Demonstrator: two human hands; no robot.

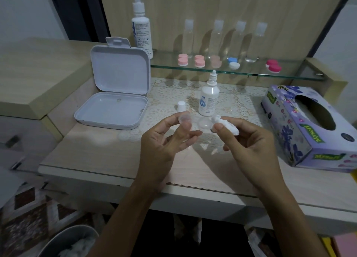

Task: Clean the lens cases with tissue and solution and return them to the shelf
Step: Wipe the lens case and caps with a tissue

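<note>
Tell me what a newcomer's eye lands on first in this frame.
The two hands at centre: the left hand holds a clear lens case, the right hand pinches a wad of tissue against it. Behind them stands an uncapped solution bottle; an open white box sits left.

Bin (63, 243) cut off by bottom edge. Tissue box (309, 125) clipped at right edge. Solution bottle (209, 97) label print illegible.

Left hand (164, 139), right hand (249, 140) pinching.
</note>
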